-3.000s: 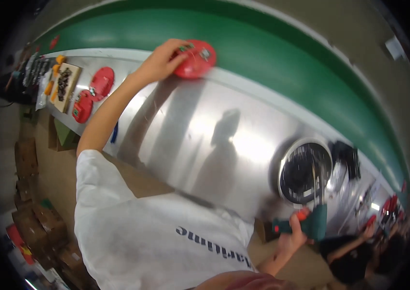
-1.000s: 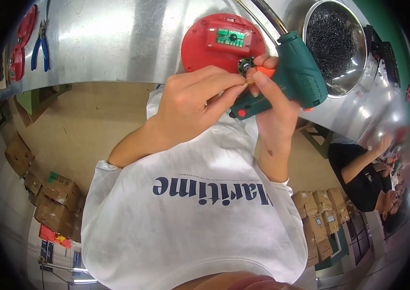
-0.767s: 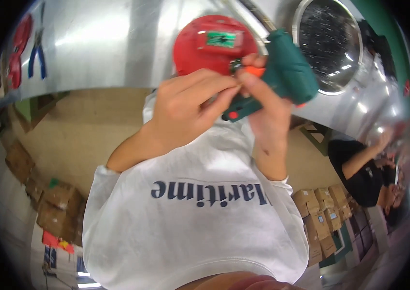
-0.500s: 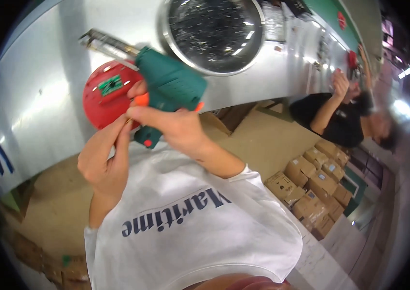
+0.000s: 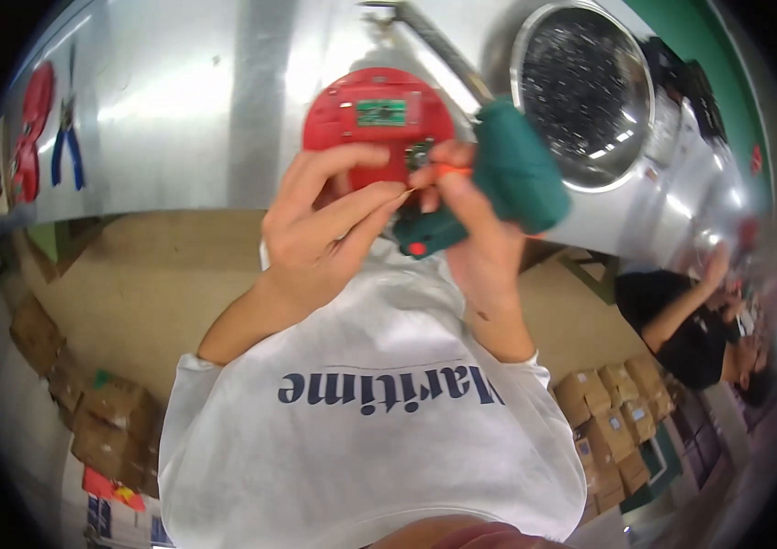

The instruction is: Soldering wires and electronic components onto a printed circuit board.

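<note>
A green cordless power screwdriver with a long metal front piece is in my right hand, its nose pointing away to the upper left. By my right fingertips is the orange trigger. My left hand pinches a thin yellowish wire-like piece between its fingertips, next to the right fingers. Beyond both hands lies a round red plastic housing with a green circuit board in it. A second small circuit board shows beside my right fingers, partly hidden.
At the right stands a round metal bowl of small dark pieces. Blue-handled pliers and a red tool lie left on the metal table. A co-worker in black sits far right. Cardboard boxes stand on the floor.
The view has swung left, so the bowl, housing and screwdriver appear further right. The left index finger now reaches over the red housing. The small second circuit board has come into sight.
</note>
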The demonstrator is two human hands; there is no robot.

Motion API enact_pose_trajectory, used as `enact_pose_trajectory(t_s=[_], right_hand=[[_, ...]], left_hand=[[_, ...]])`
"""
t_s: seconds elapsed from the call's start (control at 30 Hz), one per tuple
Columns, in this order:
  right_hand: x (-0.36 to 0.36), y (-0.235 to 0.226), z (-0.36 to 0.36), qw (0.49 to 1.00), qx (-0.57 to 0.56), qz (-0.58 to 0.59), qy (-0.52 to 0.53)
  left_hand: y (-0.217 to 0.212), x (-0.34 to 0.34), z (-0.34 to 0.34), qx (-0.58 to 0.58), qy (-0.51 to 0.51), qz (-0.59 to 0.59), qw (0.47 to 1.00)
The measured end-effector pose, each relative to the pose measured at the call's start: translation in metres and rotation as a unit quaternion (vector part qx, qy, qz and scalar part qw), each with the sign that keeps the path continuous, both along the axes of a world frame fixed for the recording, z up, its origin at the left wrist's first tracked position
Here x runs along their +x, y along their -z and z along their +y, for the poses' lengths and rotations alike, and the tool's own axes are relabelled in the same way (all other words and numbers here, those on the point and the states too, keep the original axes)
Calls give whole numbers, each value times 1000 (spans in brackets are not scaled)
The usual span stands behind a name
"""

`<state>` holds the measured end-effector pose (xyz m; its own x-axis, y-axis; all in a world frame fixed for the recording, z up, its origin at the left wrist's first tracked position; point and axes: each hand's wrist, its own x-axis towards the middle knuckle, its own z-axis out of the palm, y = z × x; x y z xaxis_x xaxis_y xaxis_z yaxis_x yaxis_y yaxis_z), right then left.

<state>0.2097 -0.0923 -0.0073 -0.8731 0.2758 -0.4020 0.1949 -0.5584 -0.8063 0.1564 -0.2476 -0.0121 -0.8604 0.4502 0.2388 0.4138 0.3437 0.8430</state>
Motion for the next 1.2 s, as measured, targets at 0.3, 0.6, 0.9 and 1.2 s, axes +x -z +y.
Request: enact_pose_trajectory(t_s=[0.3, 0.6, 0.9, 1.2], right_hand=[[39, 3, 31, 995, 91, 8, -46], [54, -17, 44, 972, 185, -74, -127], [54, -18, 46, 962, 219, -98, -132], [57, -9, 53, 939, 294, -78, -161]], left_hand=[[36, -4, 6, 76, -152, -52, 984], [23, -7, 10, 58, -147, -86, 984], [22, -7, 16, 66, -183, -98, 976], [19, -9, 14, 28, -166, -100, 981]])
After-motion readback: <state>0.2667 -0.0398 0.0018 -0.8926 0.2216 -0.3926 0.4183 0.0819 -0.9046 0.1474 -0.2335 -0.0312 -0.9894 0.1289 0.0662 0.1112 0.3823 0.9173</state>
